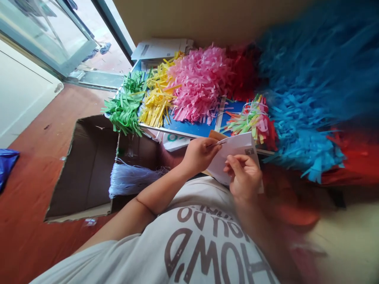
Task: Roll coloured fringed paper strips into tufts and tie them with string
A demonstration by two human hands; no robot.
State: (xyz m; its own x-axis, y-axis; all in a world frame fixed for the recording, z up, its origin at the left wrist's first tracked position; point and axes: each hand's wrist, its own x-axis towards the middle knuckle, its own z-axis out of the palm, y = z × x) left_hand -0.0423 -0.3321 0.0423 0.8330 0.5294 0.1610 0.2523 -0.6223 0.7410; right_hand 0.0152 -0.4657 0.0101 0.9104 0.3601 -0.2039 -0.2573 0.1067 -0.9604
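Observation:
My left hand (201,153) is closed in a pinch, with a thin dark sliver showing at its fingertips, too small to name. Close by on the right, my right hand (244,176) has its fingers curled together; whatever they hold, if anything, is hidden. Both hands are over a white sheet of paper (239,142) with a small dark printed square, which lies in front of my shirt. Just beyond it, a tied bundle of multicoloured paper strips (251,116) rests on the blue tabletop (189,128).
Green (127,104), yellow (158,100) and pink paper strips (203,83) are heaped along the table, with blue strips (304,134) at right. Below left, an open cardboard box (85,169) has white strings (130,179) over its edge. A glass door (50,35) stands far left.

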